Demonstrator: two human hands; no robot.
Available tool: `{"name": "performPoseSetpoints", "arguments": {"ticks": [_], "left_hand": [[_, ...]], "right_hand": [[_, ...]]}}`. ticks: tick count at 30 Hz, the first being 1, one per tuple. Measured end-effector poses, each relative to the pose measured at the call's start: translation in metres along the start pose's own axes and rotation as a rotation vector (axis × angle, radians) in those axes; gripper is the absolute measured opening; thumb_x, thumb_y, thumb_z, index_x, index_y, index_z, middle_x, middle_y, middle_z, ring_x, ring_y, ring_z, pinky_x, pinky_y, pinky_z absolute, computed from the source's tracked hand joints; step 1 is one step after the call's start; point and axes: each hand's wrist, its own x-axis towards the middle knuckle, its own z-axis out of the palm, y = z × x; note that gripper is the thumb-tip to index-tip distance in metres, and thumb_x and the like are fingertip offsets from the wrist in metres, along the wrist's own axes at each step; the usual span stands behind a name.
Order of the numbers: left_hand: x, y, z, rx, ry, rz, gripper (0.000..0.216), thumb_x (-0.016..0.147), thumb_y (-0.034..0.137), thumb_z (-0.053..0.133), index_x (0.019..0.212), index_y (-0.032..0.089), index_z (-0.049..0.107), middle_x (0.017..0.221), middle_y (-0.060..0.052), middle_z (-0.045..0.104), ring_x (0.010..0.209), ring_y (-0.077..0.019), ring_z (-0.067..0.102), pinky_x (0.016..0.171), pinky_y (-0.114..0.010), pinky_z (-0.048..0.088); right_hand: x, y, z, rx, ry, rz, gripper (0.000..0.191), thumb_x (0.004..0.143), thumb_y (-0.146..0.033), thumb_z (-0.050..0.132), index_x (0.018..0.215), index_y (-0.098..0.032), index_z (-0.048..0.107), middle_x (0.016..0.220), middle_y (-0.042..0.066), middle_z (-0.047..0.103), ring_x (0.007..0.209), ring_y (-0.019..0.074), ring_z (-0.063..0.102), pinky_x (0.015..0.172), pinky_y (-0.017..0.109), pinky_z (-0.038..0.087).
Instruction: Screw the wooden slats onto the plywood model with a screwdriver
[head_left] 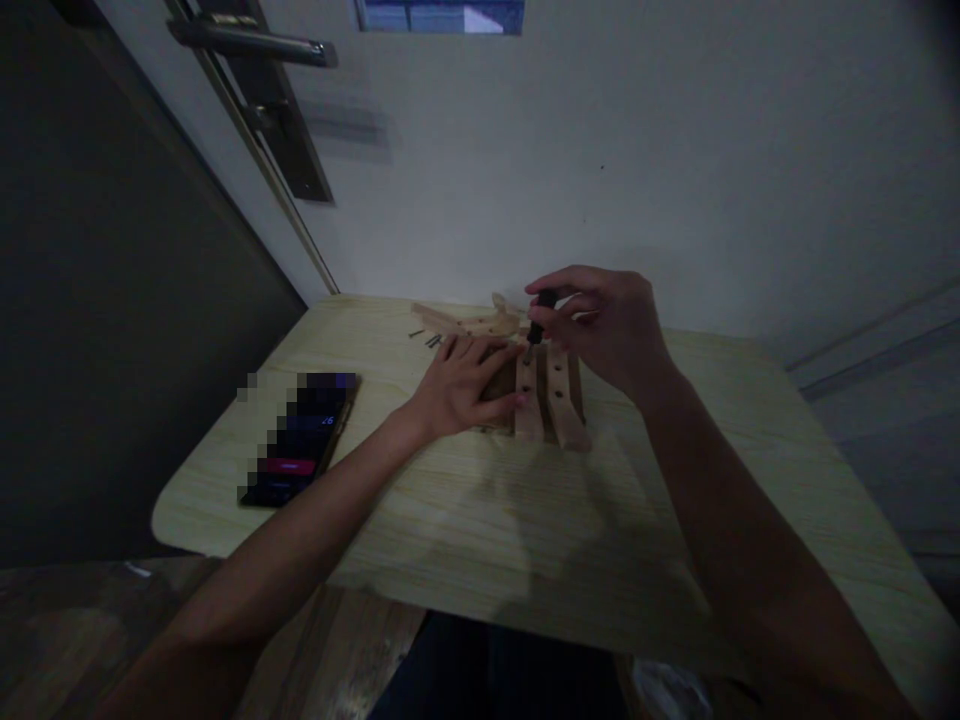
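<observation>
My right hand (600, 315) grips a small screwdriver (541, 312) by its black handle, with thumb and fingers closed round it. The tool stands nearly upright, its tip down at the upper hole of a pale wooden strip (528, 405). My left hand (465, 390) lies flat with fingers spread over a darker wooden board, thumb and a fingertip against that strip. A second wooden strip (564, 410) with holes and an angled end lies on the board to the right. Much of the board is hidden under my left hand.
Behind my left hand lie loose wooden pieces (465, 322) and several screws (433, 341). A phone (300, 440) rests at the left of the light wooden table (420, 520). Beyond the table's back edge stands a white door (480, 170) with a metal handle (255, 42).
</observation>
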Motion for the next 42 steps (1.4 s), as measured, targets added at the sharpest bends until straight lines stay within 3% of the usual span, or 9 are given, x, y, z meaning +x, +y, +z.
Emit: {"name": "performPoseSetpoints", "arguments": {"ticks": [3, 7, 14, 20, 26, 34, 42], "left_hand": [[0.000, 0.000, 0.000, -0.003, 0.007, -0.002, 0.075, 0.095, 0.075, 0.035, 0.148, 0.024, 0.051, 0.142, -0.013, 0.057, 0.127, -0.0323, 0.051, 0.109, -0.051, 0.035], [0.000, -0.001, 0.001, 0.001, 0.005, 0.004, 0.080, 0.095, 0.078, 0.029, 0.147, 0.021, 0.051, 0.143, -0.015, 0.056, 0.127, -0.0324, 0.051, 0.109, -0.051, 0.035], [0.000, 0.000, -0.001, 0.000, 0.005, 0.001, 0.078, 0.095, 0.077, 0.030, 0.147, 0.022, 0.051, 0.142, -0.014, 0.056, 0.127, -0.0323, 0.051, 0.109, -0.051, 0.034], [0.000, 0.001, -0.001, -0.006, 0.007, 0.002, 0.074, 0.096, 0.074, 0.035, 0.148, 0.024, 0.050, 0.143, -0.013, 0.056, 0.127, -0.0324, 0.050, 0.111, -0.052, 0.033], [0.001, 0.002, -0.001, -0.004, -0.014, -0.011, 0.076, 0.096, 0.074, 0.035, 0.148, 0.022, 0.050, 0.143, -0.013, 0.055, 0.127, -0.0319, 0.050, 0.111, -0.051, 0.033], [0.000, 0.001, -0.001, 0.003, -0.016, -0.008, 0.079, 0.096, 0.076, 0.030, 0.148, 0.021, 0.050, 0.144, -0.014, 0.055, 0.127, -0.0324, 0.050, 0.111, -0.052, 0.033], [0.000, 0.001, -0.001, 0.002, 0.001, -0.009, 0.075, 0.095, 0.075, 0.033, 0.148, 0.025, 0.050, 0.144, -0.012, 0.055, 0.128, -0.0322, 0.049, 0.111, -0.051, 0.033]], "right_hand": [[0.000, 0.002, 0.000, -0.063, 0.057, 0.034, 0.025, 0.072, -0.036, 0.084, 0.082, -0.020, 0.069, 0.069, -0.002, 0.064, 0.056, 0.0097, 0.058, 0.052, 0.023, 0.048], [-0.001, 0.001, 0.002, -0.093, 0.080, 0.006, 0.032, 0.072, -0.042, 0.085, 0.087, -0.020, 0.067, 0.064, -0.005, 0.055, 0.053, 0.0082, 0.051, 0.051, 0.022, 0.047], [0.000, -0.005, 0.002, -0.009, 0.067, -0.014, 0.020, 0.078, -0.038, 0.079, 0.082, -0.020, 0.072, 0.085, 0.004, 0.070, 0.070, 0.0137, 0.064, 0.052, 0.023, 0.051], [0.000, -0.004, -0.003, 0.036, -0.019, 0.013, 0.018, 0.081, -0.035, 0.075, 0.088, -0.019, 0.074, 0.083, 0.005, 0.074, 0.064, 0.0134, 0.066, 0.048, 0.022, 0.049], [0.002, 0.001, -0.010, 0.024, -0.165, -0.007, 0.027, 0.081, -0.031, 0.073, 0.106, -0.020, 0.075, 0.075, 0.001, 0.073, 0.057, 0.0122, 0.063, 0.047, 0.022, 0.045], [0.002, 0.005, -0.009, -0.090, -0.022, -0.021, 0.031, 0.074, -0.044, 0.083, 0.087, -0.019, 0.070, 0.073, -0.001, 0.065, 0.055, 0.0088, 0.055, 0.052, 0.023, 0.047], [0.002, 0.000, -0.008, -0.005, -0.115, -0.055, 0.023, 0.081, -0.036, 0.075, 0.097, -0.020, 0.072, 0.099, 0.006, 0.071, 0.072, 0.0127, 0.063, 0.055, 0.023, 0.052]]}}
